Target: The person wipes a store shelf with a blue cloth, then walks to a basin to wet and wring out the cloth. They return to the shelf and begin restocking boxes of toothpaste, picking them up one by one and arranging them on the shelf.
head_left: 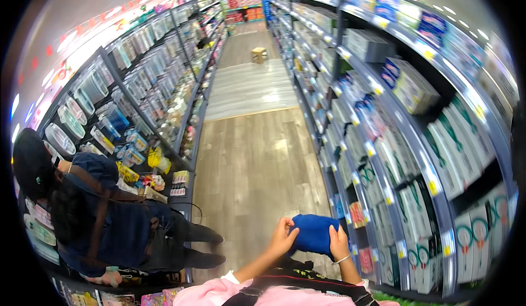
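Note:
Between my two hands, in front of my body, a folded blue cloth (311,234) is stretched out. My left hand (284,235) grips its left edge, with the thumb on top. The right edge is held by my right hand (338,242), which has a light bangle at the wrist. The cloth hides some of my fingers. Below it, a black strap (296,280) crosses my pink top.
A person (102,211) in a dark cap and dark blue top stands close on the left, facing hanging goods. Tall shelving (423,154) with boxed goods runs along the right. Farther down the wood-look floor (254,158) stands a small stool (259,53).

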Motion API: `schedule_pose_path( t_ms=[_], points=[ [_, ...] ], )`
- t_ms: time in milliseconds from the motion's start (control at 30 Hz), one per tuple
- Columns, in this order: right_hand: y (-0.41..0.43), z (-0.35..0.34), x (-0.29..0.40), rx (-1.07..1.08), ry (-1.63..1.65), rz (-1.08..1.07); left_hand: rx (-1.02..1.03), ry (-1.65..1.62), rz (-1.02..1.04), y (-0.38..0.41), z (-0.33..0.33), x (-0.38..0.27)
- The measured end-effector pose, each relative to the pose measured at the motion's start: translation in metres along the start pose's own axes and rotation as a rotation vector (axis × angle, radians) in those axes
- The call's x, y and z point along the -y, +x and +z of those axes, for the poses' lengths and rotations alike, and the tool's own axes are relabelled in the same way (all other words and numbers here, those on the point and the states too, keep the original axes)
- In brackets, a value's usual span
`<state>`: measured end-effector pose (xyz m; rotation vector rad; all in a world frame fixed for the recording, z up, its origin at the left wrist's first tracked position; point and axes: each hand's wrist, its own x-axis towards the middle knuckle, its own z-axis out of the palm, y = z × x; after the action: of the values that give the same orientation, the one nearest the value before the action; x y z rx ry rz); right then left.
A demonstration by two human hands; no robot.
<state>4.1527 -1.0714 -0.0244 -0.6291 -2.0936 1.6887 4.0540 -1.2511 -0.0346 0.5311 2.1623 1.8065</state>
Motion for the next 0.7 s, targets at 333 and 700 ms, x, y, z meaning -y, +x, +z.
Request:
schedule_pose_path(
  t_ms=[333,700],
  points=[
    [0.201,0.143,0.117,1.092,-0.149,-0.354,0.249,-0.914,-1.002,0.202,-0.076,0.005],
    [0.459,0.189,0.105,1.401,0.396,0.342,0.383,-1.126,-0.567,0.468,-0.077,-0.023]
  ],
)
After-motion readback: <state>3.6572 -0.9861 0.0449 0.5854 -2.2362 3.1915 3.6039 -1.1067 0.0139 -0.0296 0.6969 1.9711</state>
